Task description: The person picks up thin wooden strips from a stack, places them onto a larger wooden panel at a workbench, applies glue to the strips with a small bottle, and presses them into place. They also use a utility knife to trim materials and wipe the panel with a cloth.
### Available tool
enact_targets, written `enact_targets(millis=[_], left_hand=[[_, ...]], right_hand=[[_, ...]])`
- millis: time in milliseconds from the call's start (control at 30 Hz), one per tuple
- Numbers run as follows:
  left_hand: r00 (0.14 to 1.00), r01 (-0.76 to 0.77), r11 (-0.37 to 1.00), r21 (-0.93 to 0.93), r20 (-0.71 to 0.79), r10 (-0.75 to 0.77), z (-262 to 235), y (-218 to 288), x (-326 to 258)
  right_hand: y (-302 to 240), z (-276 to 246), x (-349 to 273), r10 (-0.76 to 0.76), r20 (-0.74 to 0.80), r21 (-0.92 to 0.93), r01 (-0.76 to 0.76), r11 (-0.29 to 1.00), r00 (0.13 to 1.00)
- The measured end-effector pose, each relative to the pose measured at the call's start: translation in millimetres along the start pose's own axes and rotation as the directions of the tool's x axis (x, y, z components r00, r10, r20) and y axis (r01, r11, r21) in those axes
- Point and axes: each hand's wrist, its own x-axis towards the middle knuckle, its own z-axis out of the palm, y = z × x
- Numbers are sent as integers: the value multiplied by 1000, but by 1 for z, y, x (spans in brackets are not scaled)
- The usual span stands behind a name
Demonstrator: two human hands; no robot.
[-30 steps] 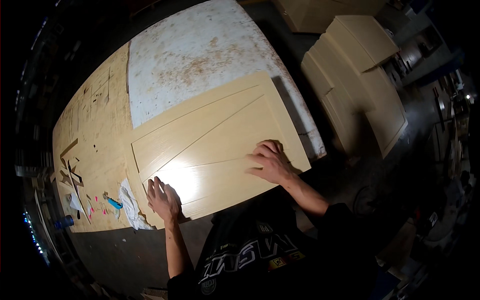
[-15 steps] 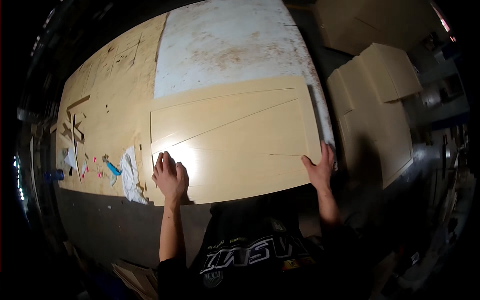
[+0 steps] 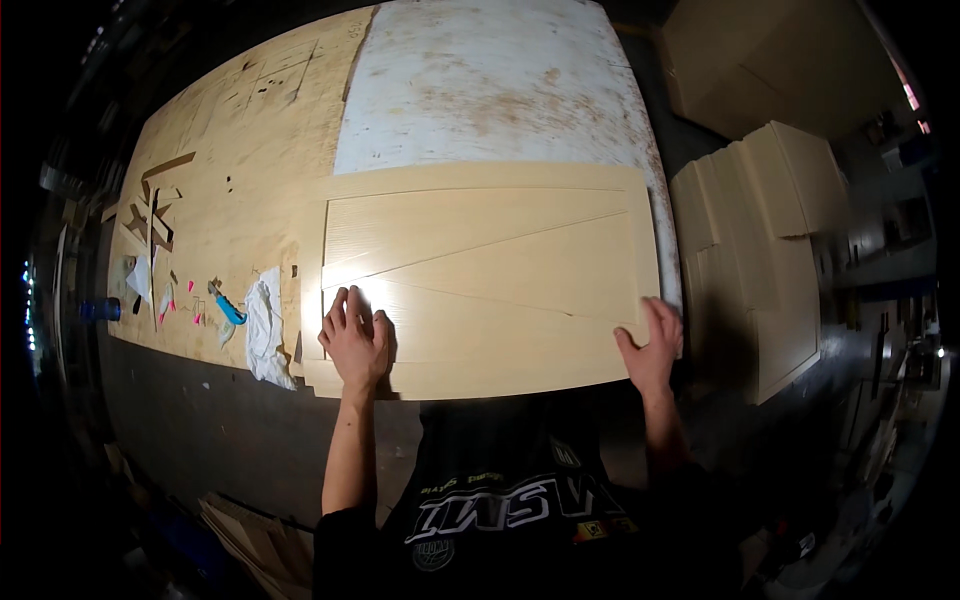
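A pale wooden panel [image 3: 480, 240], like a cabinet door with a raised frame and thin slanted lines across its middle, lies flat at the near side of the worktable. My left hand [image 3: 354, 340] rests on its near left part, fingers spread on the surface beside the left frame strip. At the panel's right edge, my right hand [image 3: 653, 345] has its thumb and fingers apart, the thumb over the face and the fingers along the edge. Neither hand is closed around anything.
The worktable [image 3: 500, 80] has a bare wood left part and a worn white right part. On its left lie a blue-handled cutter [image 3: 230, 309], a crumpled white cloth [image 3: 265, 330] and several scraps [image 3: 155, 225]. Cardboard [image 3: 755, 240] stands at the right.
The view has shifted a little, so the table and panel sit slightly differently in it. Both hands stay at about the same places on the panel.
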Motion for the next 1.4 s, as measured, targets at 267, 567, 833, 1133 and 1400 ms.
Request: enact_targets(millis=[267,567,833,1133,1400], left_hand=[[997,13,995,-102,-74,-20,-8,11,0],[994,22,986,-164,-100,-39,-26,8,-2],[997,21,981,-192,-67,-35,-25,1,-3],[888,-25,923,-384,-432,-155,-28,-5,-18],[740,256,842,-476,-464,-487,-28,-26,-106]], right_hand=[[-52,15,21,-409,355,66,414,908,841],[-43,24,37,-562,391,269,494,827,729],[-42,20,38,-515,371,361,391,847,773],[-48,-18,50,-564,360,412,415,811,744],[-87,14,61,-395,672,688,-331,646,626]])
